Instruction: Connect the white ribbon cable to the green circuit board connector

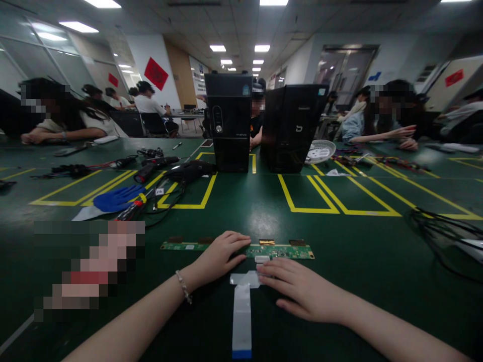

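Observation:
A long, narrow green circuit board (281, 250) lies on the table in front of me, with several brown flexible tabs along its far edge. My left hand (226, 253) rests over the middle of the board, palm down, its fingers stretched out. A white flat ribbon cable (242, 317) runs from near the board towards me and ends in a blue tip. Beside a small white connector (262, 259) at the board's near edge, my right hand (305, 289) lies with extended fingers, fingertips at the cable's upper end. Whether the cable sits in the connector is hidden.
Two black computer towers (231, 125) stand ahead on the green table (249, 216). To the left lie a blue glove (116, 198), a black corded tool (188, 171) and cables. Black cables (437, 241) coil at the right, behind them a white basket (320, 151). People sit across the table.

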A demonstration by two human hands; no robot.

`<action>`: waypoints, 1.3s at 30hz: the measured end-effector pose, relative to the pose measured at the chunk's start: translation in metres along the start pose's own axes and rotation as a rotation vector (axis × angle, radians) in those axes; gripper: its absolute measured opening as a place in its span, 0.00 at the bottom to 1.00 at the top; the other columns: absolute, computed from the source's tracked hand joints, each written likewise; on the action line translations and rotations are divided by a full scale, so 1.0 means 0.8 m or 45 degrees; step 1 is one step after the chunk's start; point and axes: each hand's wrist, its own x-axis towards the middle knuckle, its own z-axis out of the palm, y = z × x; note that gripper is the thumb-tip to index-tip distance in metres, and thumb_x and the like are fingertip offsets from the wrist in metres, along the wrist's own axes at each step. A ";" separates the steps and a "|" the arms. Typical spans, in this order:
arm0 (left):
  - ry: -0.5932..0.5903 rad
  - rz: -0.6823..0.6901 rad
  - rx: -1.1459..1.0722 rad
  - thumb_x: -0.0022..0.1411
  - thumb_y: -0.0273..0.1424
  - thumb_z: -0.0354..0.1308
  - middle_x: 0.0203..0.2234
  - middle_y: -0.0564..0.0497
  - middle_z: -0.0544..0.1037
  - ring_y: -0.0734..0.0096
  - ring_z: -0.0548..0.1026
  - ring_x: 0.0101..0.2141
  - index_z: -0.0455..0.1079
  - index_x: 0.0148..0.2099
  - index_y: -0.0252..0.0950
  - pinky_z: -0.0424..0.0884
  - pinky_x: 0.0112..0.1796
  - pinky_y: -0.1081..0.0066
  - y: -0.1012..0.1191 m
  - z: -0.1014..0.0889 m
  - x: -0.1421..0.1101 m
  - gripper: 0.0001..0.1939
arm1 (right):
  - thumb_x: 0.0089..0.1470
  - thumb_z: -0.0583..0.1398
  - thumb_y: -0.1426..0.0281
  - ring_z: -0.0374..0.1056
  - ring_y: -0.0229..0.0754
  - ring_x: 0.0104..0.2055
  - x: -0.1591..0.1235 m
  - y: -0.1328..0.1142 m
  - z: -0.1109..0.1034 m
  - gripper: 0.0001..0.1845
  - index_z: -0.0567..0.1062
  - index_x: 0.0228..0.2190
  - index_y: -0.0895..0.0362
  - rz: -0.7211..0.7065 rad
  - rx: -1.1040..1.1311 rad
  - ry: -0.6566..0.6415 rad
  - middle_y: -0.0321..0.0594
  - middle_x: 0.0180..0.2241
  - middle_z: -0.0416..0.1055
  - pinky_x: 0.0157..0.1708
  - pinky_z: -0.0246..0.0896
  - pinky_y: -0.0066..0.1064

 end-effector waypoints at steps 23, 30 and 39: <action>-0.021 0.100 0.115 0.65 0.25 0.51 0.52 0.48 0.71 0.64 0.66 0.50 0.67 0.56 0.41 0.65 0.51 0.60 0.002 0.001 0.001 0.18 | 0.59 0.58 0.60 0.43 0.47 0.63 0.002 -0.005 0.004 0.33 0.56 0.61 0.57 0.082 0.018 0.012 0.43 0.62 0.47 0.64 0.36 0.44; -0.011 0.077 0.043 0.64 0.24 0.51 0.52 0.48 0.71 0.63 0.66 0.50 0.69 0.55 0.41 0.64 0.51 0.58 0.003 0.001 0.002 0.18 | 0.57 0.60 0.58 0.41 0.48 0.64 0.002 -0.013 0.009 0.37 0.54 0.62 0.57 0.165 0.025 -0.010 0.44 0.63 0.44 0.64 0.37 0.44; -0.021 0.057 -0.051 0.63 0.24 0.52 0.51 0.48 0.73 0.63 0.67 0.50 0.69 0.54 0.40 0.57 0.56 0.54 0.004 -0.001 0.002 0.18 | 0.56 0.60 0.55 0.41 0.51 0.64 0.002 -0.017 0.016 0.39 0.53 0.62 0.57 0.212 0.028 0.006 0.44 0.64 0.42 0.63 0.39 0.46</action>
